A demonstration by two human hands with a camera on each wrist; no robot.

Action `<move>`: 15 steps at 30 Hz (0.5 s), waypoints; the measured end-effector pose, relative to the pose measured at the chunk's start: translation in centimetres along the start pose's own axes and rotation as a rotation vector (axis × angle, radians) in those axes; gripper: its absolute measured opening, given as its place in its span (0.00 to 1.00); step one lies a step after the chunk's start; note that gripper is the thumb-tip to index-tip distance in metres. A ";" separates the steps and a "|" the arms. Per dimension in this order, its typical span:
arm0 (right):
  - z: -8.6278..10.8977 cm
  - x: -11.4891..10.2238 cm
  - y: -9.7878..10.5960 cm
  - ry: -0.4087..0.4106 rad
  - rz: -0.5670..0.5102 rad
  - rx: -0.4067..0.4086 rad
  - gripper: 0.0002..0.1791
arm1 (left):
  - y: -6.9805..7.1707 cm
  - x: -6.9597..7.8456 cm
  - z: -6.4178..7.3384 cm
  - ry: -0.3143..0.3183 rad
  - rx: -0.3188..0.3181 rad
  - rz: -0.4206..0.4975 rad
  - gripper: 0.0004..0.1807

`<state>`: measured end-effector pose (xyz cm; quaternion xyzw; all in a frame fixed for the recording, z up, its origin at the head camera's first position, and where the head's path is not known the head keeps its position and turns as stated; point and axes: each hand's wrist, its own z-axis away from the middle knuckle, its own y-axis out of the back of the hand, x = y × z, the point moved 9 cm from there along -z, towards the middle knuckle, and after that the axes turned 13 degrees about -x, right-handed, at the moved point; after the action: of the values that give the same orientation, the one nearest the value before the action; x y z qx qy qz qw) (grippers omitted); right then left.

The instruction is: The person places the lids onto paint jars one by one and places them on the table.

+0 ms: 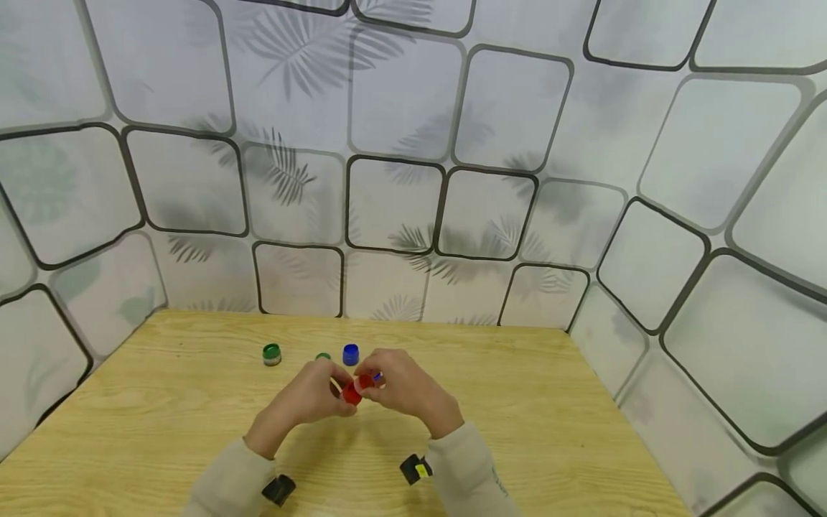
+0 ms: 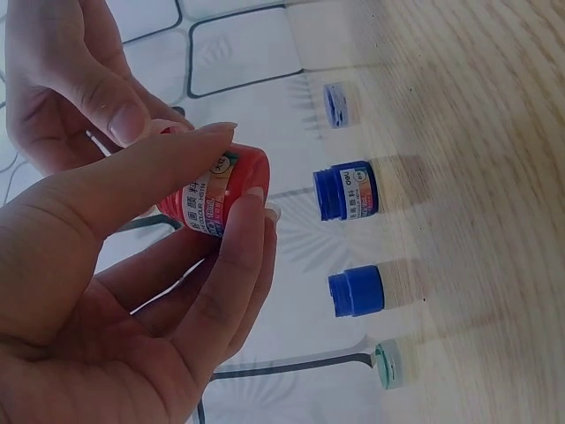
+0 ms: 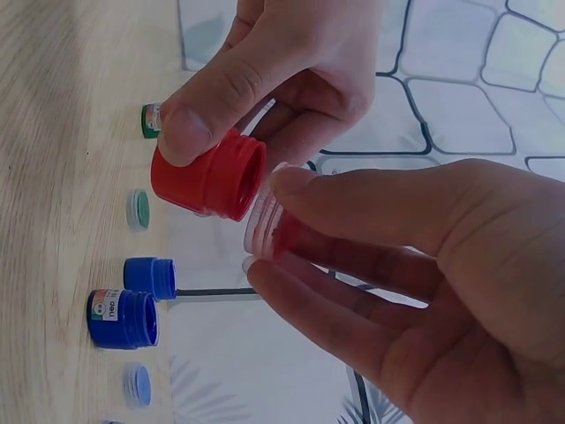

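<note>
My left hand (image 1: pixel 316 393) grips a small red paint jar (image 3: pixel 190 177) between thumb and fingers. The jar lies tilted on its side in the air, its threaded mouth uncovered and turned toward the other hand; a printed label shows in the left wrist view. Between thumb and fingertips, my right hand (image 1: pixel 403 386) pinches a clear screw lid (image 3: pixel 261 228) tinted red inside. In the right wrist view, the lid's rim is close beside the jar's mouth, at an angle to it. Both hands are raised over the table's middle.
On the wooden table (image 1: pixel 536 431) behind the hands stand two blue jars (image 2: pixel 357 190) with bare threaded necks, a blue-tinted lid (image 2: pixel 336 106), a green-tinted lid (image 2: pixel 388 365) and a green jar (image 1: pixel 272 356). A patterned wall covering (image 1: pixel 394 215) rises along the table's far edge.
</note>
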<state>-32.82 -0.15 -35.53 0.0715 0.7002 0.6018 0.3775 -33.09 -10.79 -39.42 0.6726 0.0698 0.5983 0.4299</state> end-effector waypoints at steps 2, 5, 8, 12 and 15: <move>0.0 -0.1 0.0 0.005 -0.004 -0.007 0.12 | 0.0 0.0 0.0 -0.005 -0.002 0.000 0.13; 0.0 -0.3 -0.1 0.018 -0.006 -0.013 0.12 | -0.1 0.1 -0.1 -0.014 -0.006 -0.005 0.12; -0.1 -0.4 -0.2 0.030 0.001 -0.011 0.11 | -0.1 0.2 -0.1 -0.020 -0.008 -0.014 0.11; -0.1 -0.5 -0.3 0.047 -0.011 -0.010 0.10 | -0.1 0.4 0.0 -0.026 -0.009 -0.020 0.10; -0.1 -0.5 -0.4 0.054 -0.007 -0.013 0.10 | -0.1 0.7 0.1 -0.032 -0.013 -0.022 0.10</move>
<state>-32.38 -0.66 -35.64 0.0503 0.7066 0.6066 0.3609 -32.82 -10.36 -38.98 0.6787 0.0663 0.5830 0.4417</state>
